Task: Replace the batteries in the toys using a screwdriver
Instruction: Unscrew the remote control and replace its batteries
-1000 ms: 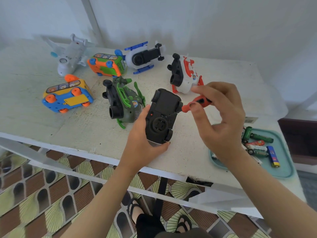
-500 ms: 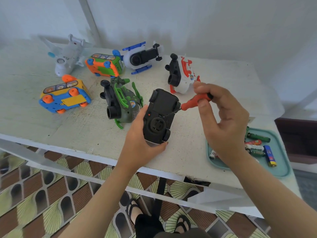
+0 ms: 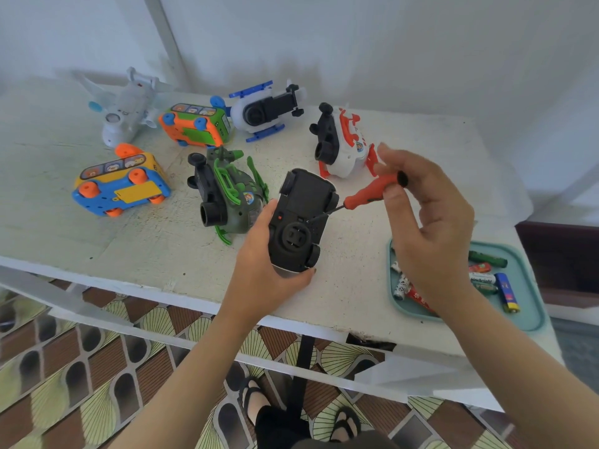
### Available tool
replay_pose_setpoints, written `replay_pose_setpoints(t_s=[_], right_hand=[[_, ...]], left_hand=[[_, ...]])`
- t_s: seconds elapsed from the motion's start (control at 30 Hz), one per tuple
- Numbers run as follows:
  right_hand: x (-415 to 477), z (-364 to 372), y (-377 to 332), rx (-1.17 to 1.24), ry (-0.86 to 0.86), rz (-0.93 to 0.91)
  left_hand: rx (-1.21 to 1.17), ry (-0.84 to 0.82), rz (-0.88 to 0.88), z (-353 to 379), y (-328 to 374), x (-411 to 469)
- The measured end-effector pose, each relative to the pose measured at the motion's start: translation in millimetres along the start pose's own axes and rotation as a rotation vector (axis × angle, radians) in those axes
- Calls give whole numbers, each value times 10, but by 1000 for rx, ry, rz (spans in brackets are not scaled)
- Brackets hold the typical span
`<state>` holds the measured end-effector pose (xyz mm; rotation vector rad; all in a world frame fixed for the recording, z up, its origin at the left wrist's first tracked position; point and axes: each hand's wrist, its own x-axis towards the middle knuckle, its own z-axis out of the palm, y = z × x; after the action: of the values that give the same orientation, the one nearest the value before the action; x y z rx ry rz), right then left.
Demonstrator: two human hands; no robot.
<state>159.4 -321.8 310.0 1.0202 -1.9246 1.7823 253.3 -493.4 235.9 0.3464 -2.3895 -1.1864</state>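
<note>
On teal tray [image 3: 531, 314], loose batteries [image 3: 505, 291]

On the counter [image 3: 129, 241], the plane [image 3: 124, 115] lies at the back left, with the rear bus [image 3: 194, 126] and the rear helicopter [image 3: 264, 110] to its right. The front bus [image 3: 120, 186] lies before the plane, and the middle helicopter [image 3: 227, 196] lies right of it. The left hand [image 3: 265, 273] holds the car [image 3: 301, 222] near the front edge. The right hand [image 3: 428, 228] holds the screwdriver [image 3: 369, 192], tip on the car. The tray [image 3: 528, 312] at front right holds the batteries [image 3: 507, 291].
</note>
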Motion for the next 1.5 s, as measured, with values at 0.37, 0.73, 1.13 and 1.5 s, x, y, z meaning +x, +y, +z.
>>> replay_pose_setpoints(t_s=[0.37,0.73,1.13,1.5], right_hand=[[2,-55,-1,-68,12,38],[29,-309,-63,-540,-372,184],[-156,-369,-24,-466,-372,289],[-233,-283,28,-483,-443,309]], left_hand=[[-2,5,6,1,9,3],[-9,3,6,4,10,1],[-14,5,59,-9,94,13],[80,-57,50,-21,61,37]])
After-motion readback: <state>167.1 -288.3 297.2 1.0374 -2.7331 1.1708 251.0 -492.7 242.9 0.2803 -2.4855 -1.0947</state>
